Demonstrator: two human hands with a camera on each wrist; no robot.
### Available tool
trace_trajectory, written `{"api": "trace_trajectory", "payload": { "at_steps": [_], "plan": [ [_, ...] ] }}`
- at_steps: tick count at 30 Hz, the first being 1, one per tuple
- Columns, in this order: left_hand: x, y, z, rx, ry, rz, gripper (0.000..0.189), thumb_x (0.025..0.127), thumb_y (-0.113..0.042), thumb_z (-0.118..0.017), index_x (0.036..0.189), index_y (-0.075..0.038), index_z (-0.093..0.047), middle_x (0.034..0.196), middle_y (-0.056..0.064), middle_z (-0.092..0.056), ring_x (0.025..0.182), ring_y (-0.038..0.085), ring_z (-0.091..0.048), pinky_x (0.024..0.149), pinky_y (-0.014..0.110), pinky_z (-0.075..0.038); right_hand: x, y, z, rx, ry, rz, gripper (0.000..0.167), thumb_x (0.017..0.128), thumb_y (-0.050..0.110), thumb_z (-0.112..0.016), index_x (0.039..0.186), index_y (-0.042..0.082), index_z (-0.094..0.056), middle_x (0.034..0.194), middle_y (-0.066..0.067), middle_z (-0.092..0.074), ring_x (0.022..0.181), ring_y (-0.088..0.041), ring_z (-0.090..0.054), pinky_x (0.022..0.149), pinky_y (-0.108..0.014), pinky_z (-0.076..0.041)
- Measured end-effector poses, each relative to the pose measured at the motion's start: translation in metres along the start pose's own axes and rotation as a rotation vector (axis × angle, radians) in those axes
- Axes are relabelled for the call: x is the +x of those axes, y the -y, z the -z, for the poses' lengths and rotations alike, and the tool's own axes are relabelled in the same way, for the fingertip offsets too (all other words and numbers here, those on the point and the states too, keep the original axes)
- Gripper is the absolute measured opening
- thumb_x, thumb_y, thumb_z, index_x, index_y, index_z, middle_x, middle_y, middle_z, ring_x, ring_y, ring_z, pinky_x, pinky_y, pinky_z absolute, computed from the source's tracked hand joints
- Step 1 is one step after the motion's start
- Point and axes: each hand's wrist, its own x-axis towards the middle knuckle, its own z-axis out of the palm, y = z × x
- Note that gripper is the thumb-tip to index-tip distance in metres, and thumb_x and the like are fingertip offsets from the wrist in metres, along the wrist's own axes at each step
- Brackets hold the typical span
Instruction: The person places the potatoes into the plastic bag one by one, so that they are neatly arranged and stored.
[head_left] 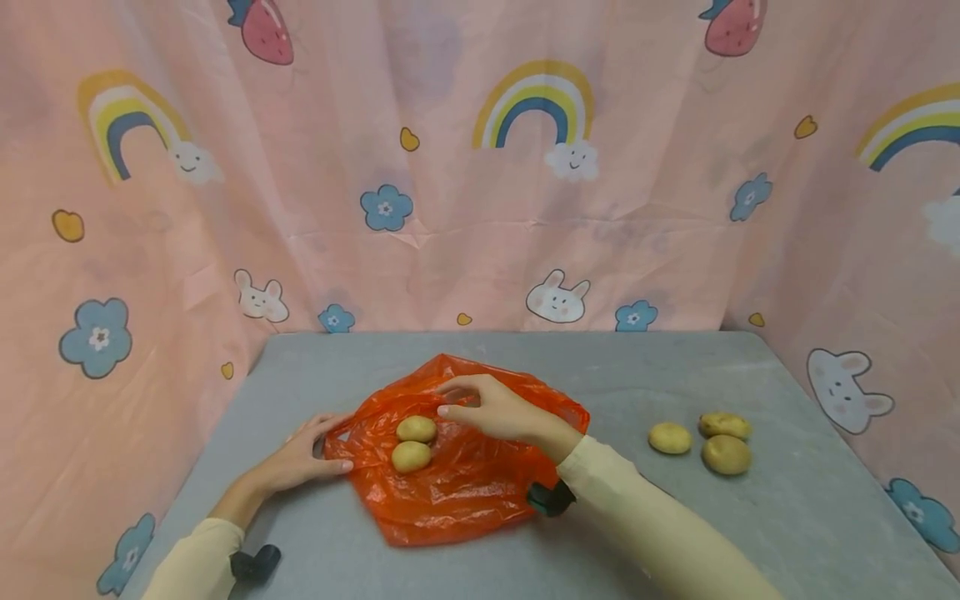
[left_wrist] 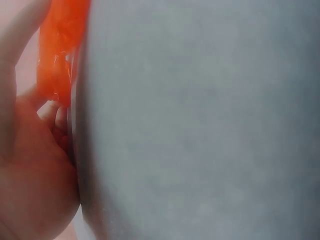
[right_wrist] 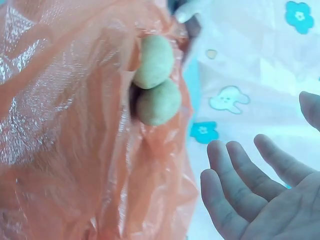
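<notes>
An orange-red plastic bag (head_left: 465, 492) lies spread on the table, with two potatoes (head_left: 414, 444) sitting close together on its left part. At the bag's left edge, my left hand (head_left: 300, 457) holds the plastic between thumb and curved fingers. The left wrist view shows a strip of the bag (left_wrist: 62, 30) reaching down to the fingers of that hand (left_wrist: 35, 165). Above the bag, just right of the two potatoes, hovers my right hand (head_left: 491, 408), holding nothing. Its fingers are loosely spread in the right wrist view, apart from the potatoes (right_wrist: 159, 102).
Three more potatoes (head_left: 726, 455) lie grouped on the right side of the grey table (head_left: 615, 533). A pink printed curtain (head_left: 465, 250) hangs behind the table and along both sides. Dark wrist devices (head_left: 551, 498) are strapped to both sleeves.
</notes>
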Motion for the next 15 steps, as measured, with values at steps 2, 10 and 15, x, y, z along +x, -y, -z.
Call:
{"api": "trace_trajectory", "payload": {
  "at_steps": [2,10,15],
  "plan": [
    [0.000,0.000,0.000,0.000,-0.001,-0.003,0.082,0.086,-0.046,-0.075,0.155,-0.021,-0.040,0.156,0.014,-0.035,0.142,0.044,-0.029,0.108,0.076,-0.029,-0.007,0.001,0.004,0.005,-0.003,0.019,0.042,0.102,0.031,-0.060,0.140,0.012,-0.059,0.139,-0.014,-0.061,0.125,-0.033,-0.061,0.100,-0.046,-0.054],
    [0.000,0.000,-0.002,0.009,-0.024,-0.033,0.081,0.085,-0.045,-0.076,0.154,-0.020,-0.042,0.155,0.015,-0.037,0.140,0.043,-0.032,0.108,0.074,-0.030,-0.035,0.003,0.019,-0.028,-0.038,0.047,0.045,0.102,0.034,-0.060,0.142,0.015,-0.057,0.142,-0.010,-0.059,0.128,-0.033,-0.059,0.105,-0.050,-0.051],
    [-0.001,0.000,-0.002,0.015,-0.025,-0.033,0.081,0.085,-0.045,-0.076,0.155,-0.019,-0.042,0.155,0.016,-0.037,0.141,0.045,-0.031,0.108,0.075,-0.030,-0.051,0.002,0.026,-0.075,-0.098,0.089,0.047,0.101,0.031,-0.062,0.143,0.010,-0.055,0.140,-0.012,-0.061,0.130,-0.035,-0.057,0.109,-0.056,-0.046]
  ]
}}
